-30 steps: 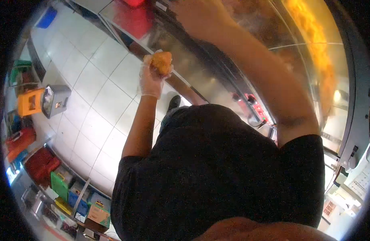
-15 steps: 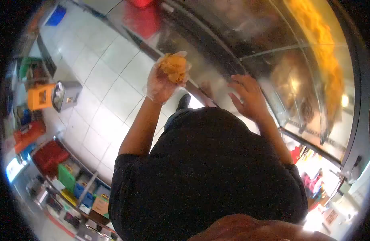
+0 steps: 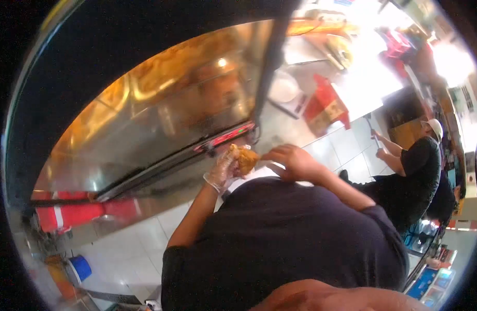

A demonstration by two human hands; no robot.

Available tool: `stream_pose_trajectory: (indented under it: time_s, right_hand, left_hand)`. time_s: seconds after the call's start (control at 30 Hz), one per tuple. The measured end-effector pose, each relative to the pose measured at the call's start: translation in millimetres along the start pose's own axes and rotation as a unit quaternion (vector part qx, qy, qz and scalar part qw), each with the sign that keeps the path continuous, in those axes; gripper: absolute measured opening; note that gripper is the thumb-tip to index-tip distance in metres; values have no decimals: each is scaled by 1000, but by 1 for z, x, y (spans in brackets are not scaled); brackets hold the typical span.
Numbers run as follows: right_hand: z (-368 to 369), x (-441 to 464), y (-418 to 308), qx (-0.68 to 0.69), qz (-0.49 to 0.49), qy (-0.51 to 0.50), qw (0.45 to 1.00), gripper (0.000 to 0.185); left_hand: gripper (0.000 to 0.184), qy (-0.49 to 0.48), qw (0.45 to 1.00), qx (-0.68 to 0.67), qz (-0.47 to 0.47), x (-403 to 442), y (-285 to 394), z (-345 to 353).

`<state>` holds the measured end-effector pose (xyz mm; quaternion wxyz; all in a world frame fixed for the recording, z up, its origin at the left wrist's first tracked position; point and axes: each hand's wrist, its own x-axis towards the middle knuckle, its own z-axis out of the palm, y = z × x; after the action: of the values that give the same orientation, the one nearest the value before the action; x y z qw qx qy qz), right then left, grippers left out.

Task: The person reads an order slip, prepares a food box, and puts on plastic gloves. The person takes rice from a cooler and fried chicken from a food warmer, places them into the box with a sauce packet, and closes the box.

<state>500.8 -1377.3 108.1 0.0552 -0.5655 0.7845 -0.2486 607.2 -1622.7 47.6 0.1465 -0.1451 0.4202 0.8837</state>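
Note:
A piece of golden fried chicken (image 3: 246, 159) sits in my left hand (image 3: 226, 167), which wears a clear plastic glove and has its fingers closed around the piece. My right hand (image 3: 296, 163) is bare and comes in from the right. Its fingers point at the chicken, loosely bent and slightly apart, with nothing visible in them. The fingertips are close to the chicken; whether they touch it is hard to tell. Just beyond my hands runs the lower edge of a glass-fronted food warmer (image 3: 161, 168) with a lit red display (image 3: 230, 137).
Trays of golden food (image 3: 166, 78) show behind the warmer's glass. A red paper bag (image 3: 325, 106) stands on the bright counter to the right. Another person (image 3: 412, 171) in dark clothes and a white cap is at the right. A blue bucket (image 3: 80, 268) stands on the tiled floor.
My view and body have turned right, so the warmer is now ahead and the counter and other person appear. My left hand still holds the chicken; my right hand has come close to it.

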Motion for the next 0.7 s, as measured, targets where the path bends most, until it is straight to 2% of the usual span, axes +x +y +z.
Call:
stream_pose_trajectory:
  time_s: [0.03,0.07,0.13,0.17,0.23,0.3,0.33,0.37,0.4,0.43,0.47,0.53,0.57,0.6,0.63,0.67,0.7]
  right_hand:
    - [-14,-31,7,33,58,2,998,24]
    - [-29,-61,13,33,119,-5,992,20]
    - [-44,-129,35,30,160,60,985,17]
    - [-51,-131,43,42,186,74,979,16]
    - [-59,-181,60,63,237,104,964,16]
    - [-71,-216,71,84,287,116,947,15]
    - [-78,-230,78,93,311,124,938,15]
    - [-84,-241,86,81,314,127,937,14]
    - [-90,-249,92,93,318,136,934,14]
    - [-96,-254,99,106,323,145,929,15]
    - [-104,-259,108,120,328,154,924,16]
    - [-113,-262,125,86,336,135,928,14]
    - [-118,-261,134,77,337,136,928,13]
    - [-123,-260,143,67,337,139,929,13]
    - [-124,-259,151,55,337,154,927,13]
    - [-129,-256,158,45,348,154,924,13]
    - [-137,-252,163,36,359,153,920,13]
  left_hand:
    - [59,26,999,-24,10,22,-11,28]
    - [58,12,999,-42,15,42,-15,54]
    - [57,-14,997,-76,31,89,-17,104]
    - [55,8,994,-106,30,118,-3,104]
    - [51,103,983,-83,124,184,-17,113]
    - [49,102,974,-44,197,225,9,141]
    - [48,122,975,-70,173,253,19,145]
    - [46,143,962,-77,219,281,27,150]
    - [45,192,954,-67,220,306,39,151]
    - [46,251,944,-66,203,344,43,135]
    - [49,266,945,-89,167,405,42,83]
    - [51,400,904,-19,150,426,66,91]
    - [47,448,868,46,210,422,82,118]
    - [42,408,870,113,252,483,88,37]
    - [39,454,825,240,236,497,101,10]
    - [37,491,762,361,218,513,112,0]
    - [43,502,777,331,188,514,117,16]
